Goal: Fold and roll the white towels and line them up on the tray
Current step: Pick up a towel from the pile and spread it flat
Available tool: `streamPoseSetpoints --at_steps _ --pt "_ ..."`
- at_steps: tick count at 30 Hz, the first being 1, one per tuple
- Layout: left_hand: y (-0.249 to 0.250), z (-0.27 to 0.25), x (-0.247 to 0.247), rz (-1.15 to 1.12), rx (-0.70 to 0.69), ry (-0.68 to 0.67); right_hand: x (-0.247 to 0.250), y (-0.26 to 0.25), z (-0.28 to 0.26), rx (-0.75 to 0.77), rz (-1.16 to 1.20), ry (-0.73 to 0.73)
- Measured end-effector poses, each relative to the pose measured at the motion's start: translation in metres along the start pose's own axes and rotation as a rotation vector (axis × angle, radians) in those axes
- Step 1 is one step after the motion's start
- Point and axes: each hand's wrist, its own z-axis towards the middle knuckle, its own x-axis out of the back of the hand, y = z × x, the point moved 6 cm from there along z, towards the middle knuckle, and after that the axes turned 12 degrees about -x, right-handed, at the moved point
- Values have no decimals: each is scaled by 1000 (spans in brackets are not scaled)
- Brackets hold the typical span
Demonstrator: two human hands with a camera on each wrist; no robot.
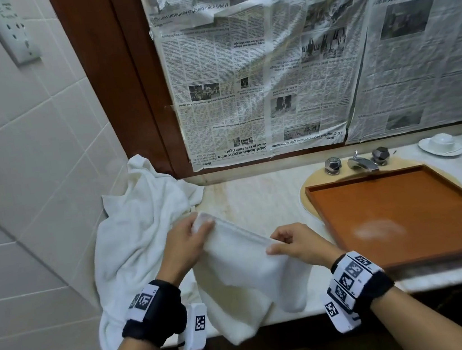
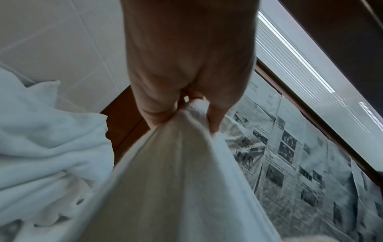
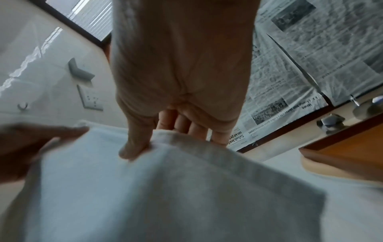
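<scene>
Hands held the small white terry towel (image 1: 244, 264) above the pale marble counter (image 1: 259, 200): left hand (image 1: 184, 244) pinching one top corner, right hand (image 1: 297, 244) pinching the hem. Folding seemed barely begun; laying it flat probably came next. Beyond, the crumpled white towel heap (image 1: 138, 216) crowded the left, and the empty reddish-brown wooden tray (image 1: 399, 211) waited over the basin.

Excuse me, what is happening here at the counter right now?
A person is holding one white towel up over the counter, the left hand and right hand each pinching its top edge. More white towels lie heaped at the left. The wooden tray holds no rolled towel yet.
</scene>
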Motion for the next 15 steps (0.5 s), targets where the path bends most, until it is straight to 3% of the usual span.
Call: streamPoseSetpoints --at_steps 3,6,15 --pt "5 3 17 -85 -25 128 -3 15 -3 -48 -220 -69" --pt "-2 3 34 -115 -15 197 7 34 -2 -117 -295 2" --pt "-67 -25 35 19 168 259 63 5 -7 50 1 314"
